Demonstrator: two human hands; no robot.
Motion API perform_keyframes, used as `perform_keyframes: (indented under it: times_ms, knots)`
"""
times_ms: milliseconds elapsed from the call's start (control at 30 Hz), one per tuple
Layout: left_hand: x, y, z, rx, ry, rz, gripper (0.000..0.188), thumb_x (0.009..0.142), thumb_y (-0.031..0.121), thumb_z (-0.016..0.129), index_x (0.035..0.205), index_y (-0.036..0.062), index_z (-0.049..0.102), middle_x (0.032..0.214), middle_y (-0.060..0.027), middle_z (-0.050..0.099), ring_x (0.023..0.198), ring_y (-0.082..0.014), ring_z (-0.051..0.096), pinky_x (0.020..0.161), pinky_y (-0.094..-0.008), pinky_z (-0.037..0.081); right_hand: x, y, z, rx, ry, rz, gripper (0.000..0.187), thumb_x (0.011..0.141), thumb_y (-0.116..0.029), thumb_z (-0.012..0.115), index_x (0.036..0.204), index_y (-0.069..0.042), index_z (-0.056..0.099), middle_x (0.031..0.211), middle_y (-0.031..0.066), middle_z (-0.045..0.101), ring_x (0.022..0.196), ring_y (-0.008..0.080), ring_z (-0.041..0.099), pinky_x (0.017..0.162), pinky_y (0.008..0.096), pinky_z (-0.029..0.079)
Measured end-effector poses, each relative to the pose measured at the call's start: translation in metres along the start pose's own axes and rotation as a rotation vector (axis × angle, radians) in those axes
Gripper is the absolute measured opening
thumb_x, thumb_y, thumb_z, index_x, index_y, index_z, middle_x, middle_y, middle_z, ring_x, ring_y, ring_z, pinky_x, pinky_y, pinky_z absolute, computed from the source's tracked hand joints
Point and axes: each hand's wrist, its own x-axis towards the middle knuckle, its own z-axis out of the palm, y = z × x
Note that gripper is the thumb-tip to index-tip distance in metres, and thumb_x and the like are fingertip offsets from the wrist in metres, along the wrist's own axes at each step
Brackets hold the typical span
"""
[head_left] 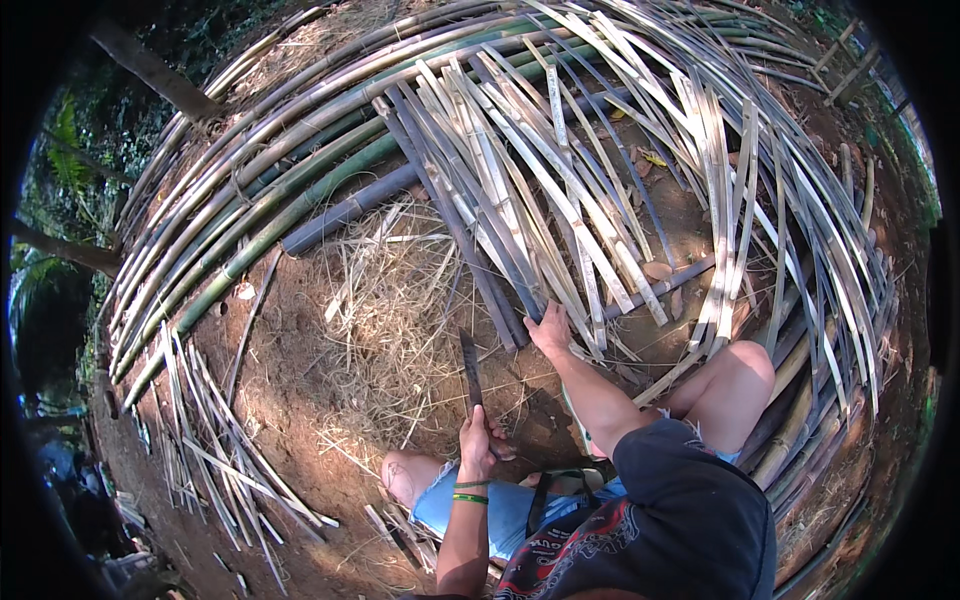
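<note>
My left hand point(478, 441), with bands around its wrist, is closed on the handle of a machete point(470, 365). Its dark blade points away from me over the shavings. My right hand point(550, 330) reaches forward, its fingers around the near end of a dark bamboo strip point(515, 270). That strip lies among many split bamboo strips point(560, 200), pale on the inner side, fanned out away from me. Two more dark strips end just left of my right hand. What the fingertips press on underneath is hidden.
Curly bamboo shavings point(385, 330) cover the ground ahead. A thick dark bamboo pole point(350, 210) lies under the strips. Long green and pale poles point(280, 215) curve across the far side. Thin strips point(225, 460) lie at the left, and more poles point(785, 420) at my right knee.
</note>
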Motion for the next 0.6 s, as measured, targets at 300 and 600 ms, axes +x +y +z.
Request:
perform_keyframes:
  times_ms: [300,600]
  knots:
    - [0.007,-0.004,-0.015,-0.071,0.002,-0.007,0.030,0.100,0.035,0.056,0.089,0.0088,0.047,0.067,-0.0029,0.050,0.054,-0.0155,0.052,0.048,-0.0321,0.049,0.002,-0.029,-0.012,0.007,-0.110,0.012,0.085,0.071,-0.030,0.085,0.134,0.002,0.039,0.126,0.0293,0.055,0.118,0.0440,0.054,0.101,0.0468,0.044]
    - [0.003,-0.004,-0.010,-0.036,0.001,0.006,0.029,0.102,0.034,0.053,0.087,0.0098,0.050,0.066,-0.0011,0.050,0.053,-0.0146,0.051,0.048,-0.0302,0.049,-0.016,-0.035,0.005,0.069,-0.022,-0.293,0.066,0.075,-0.012,0.074,0.126,0.007,0.037,0.105,0.0325,0.060,0.099,0.0478,0.060,0.084,0.0509,0.049]
